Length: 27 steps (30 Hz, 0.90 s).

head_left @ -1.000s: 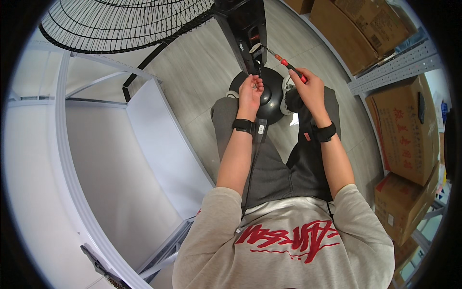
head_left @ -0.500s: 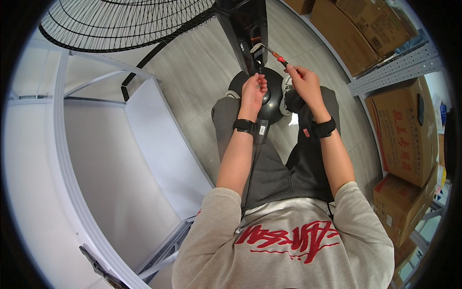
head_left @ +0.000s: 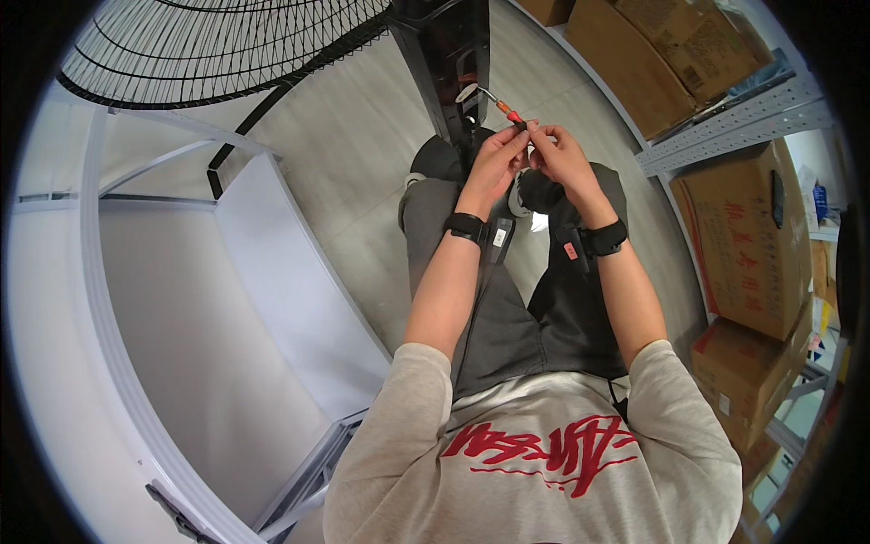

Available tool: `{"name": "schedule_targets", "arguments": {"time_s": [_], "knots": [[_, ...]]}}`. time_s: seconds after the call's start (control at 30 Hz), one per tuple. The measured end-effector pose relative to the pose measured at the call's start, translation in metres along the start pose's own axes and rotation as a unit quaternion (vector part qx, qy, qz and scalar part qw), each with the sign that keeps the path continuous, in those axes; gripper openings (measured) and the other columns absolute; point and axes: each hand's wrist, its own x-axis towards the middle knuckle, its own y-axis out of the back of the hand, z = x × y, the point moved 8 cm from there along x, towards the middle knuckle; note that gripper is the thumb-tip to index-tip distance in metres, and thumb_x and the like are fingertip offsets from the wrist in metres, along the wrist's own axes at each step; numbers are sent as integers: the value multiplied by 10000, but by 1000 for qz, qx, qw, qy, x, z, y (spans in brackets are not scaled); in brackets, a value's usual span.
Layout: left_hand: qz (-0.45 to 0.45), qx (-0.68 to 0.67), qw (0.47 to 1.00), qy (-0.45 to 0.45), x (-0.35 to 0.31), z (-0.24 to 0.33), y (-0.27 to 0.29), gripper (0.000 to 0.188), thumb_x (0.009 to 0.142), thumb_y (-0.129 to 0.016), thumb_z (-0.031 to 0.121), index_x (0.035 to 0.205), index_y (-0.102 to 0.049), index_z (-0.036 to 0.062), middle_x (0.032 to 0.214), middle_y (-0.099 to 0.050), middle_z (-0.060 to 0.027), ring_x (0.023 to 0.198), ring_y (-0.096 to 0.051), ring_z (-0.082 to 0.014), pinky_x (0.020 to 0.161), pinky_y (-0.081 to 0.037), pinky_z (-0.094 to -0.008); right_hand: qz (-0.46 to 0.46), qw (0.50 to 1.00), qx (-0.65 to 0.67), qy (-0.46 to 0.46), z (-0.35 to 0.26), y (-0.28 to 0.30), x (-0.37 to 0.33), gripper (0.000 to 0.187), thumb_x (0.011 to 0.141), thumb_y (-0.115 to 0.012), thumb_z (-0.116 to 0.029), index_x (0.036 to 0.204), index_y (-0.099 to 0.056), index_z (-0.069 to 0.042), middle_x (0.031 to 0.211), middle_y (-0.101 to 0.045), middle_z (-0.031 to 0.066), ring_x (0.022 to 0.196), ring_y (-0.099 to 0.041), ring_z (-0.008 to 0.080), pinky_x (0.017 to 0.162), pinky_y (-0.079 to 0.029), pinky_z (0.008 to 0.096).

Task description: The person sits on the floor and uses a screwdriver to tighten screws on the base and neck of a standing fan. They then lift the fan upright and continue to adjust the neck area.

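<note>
A screwdriver with a red-orange and black handle points up and left, its metal shaft reaching toward a pale oval spot on a black post. My right hand pinches the handle's rear end. Right beside it, my left hand has its fingers closed, their tips meeting the right fingertips at the handle. Whatever the left fingers hold is hidden. The post stands upright in front of my knees, and a black wire fan guard fills the upper left. My hands and legs mostly cover the post's lower end.
On the left stands a white metal rack with a white panel. Cardboard boxes sit on grey perforated shelving to the right. Pale floor lies between them. Black straps with small devices are on both wrists.
My left hand has moved right from the post's lower end to meet my right hand. The right hand and screwdriver have shifted slightly left and down. The view has shifted a little.
</note>
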Motion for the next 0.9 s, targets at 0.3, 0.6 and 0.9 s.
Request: {"name": "schedule_targets", "arguments": {"time_s": [0.3, 0.6, 0.9], "knots": [[-15, -17, 999, -39, 11, -1, 1, 275, 991, -643, 215, 1167, -666, 5, 730, -514, 71, 638, -436, -32, 574, -336, -195, 93, 961, -205, 160, -15, 20, -30, 351, 934, -692, -312, 1062, -637, 11, 721, -676, 88, 617, -607, 141, 586, -466, 301], [9, -64, 998, -13, 6, -1, 1, 325, 1004, -623, 260, 1196, -658, 0, 718, -525, 60, 637, -450, -33, 596, -351, -208, 141, 951, -224, 158, -19, 12, -41, 400, 996, -584, -361, 915, -678, 19, 661, -660, 94, 590, -612, 176, 561, -456, 328], [16, -95, 995, -20, 1, 8, -7, 356, 1009, -614, 277, 1232, -643, 0, 702, -531, 59, 644, -456, -34, 604, -353, -204, 149, 950, -233, 146, -21, 11, -45, 348, 979, -624, -341, 969, -646, 6, 679, -649, 110, 599, -614, 197, 555, -447, 330]]}}
